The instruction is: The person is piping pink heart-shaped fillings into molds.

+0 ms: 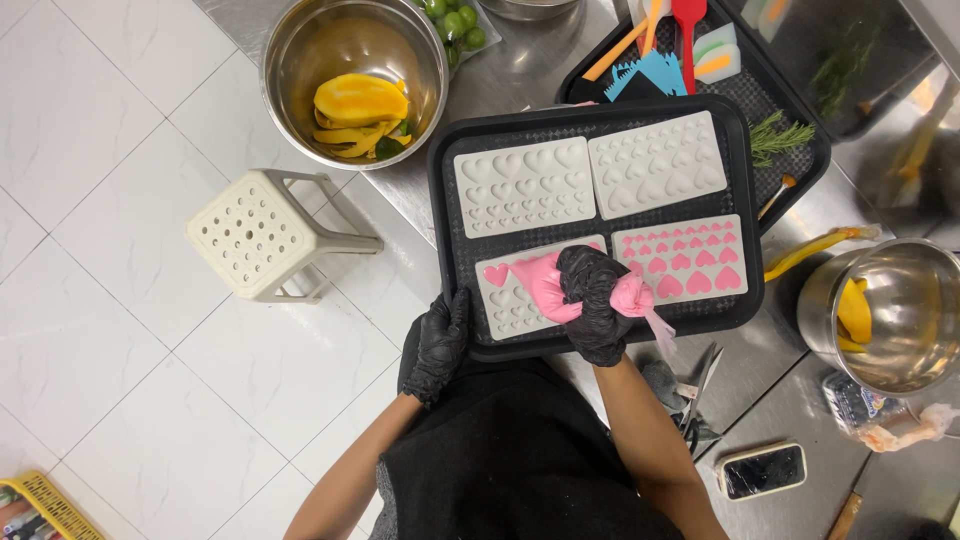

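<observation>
While the head camera looks straight down, the right hand [592, 300], in a black glove, has its grip closed tight round a pink piping bag [560, 285], squeezing the bag's full middle. The bag is soft, plump and glossy pink, its narrow end slanting up-left over the near left mould [505, 300], its twisted clear tail [660, 330] trailing off past the wrist. That mould is a pale grey sheet of heart-shaped hollows; only the heart at its upper left corner shows pink, and much of the sheet lies hidden under the bag and hand. Just beside it, the near right mould [682, 260] has its hearts filled pink. Two more grey heart moulds [590, 180] lie behind, unfilled. All four sit on a black tray [445, 220] on the steel surface [780, 400].

The left hand [440, 345], also gloved black, has its grip closed over the tray's near left corner, fingers curled over the rim.

Behind the tray, a second black tray [810, 160] carries coloured spatulas and scrapers. A steel bowl [355, 75] with yellow fruit pieces stands at the back left, another bowl [890, 310] at the right. Scissors [700, 390] and a phone [763, 470] lie near the right forearm. A pale plastic stool [265, 235] stands on the white tiled floor.
</observation>
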